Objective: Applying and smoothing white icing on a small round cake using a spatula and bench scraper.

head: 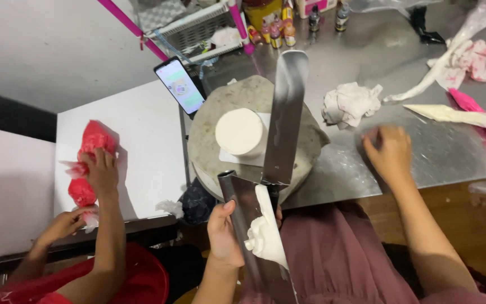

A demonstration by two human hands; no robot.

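The left hand (224, 233) grips a metal scraper (243, 225) loaded with white cream (265, 233), beside a long spatula (285, 118). The right hand (388, 151) rests open, palm down, on the steel tabletop (367, 62). The small cake (239, 132) sits on the turntable (209, 141), already coated white and smooth; excess cream looks scraped off, decoration not yet begun. A co-worker's hands (101, 171) squeeze a red piping bag (88, 163).

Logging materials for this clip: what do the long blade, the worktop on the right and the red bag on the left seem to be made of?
Long blade: polished metal, likely steel; grey mirror sheen, smeared with white cream. It is held in the left hand.
Worktop: brushed metal, probably stainless; dull reflections and scuffs. The right hand rests on it.
Red bag: thin clear plastic, apparently; crinkled, translucent ends around red filling, held by another person's hands.
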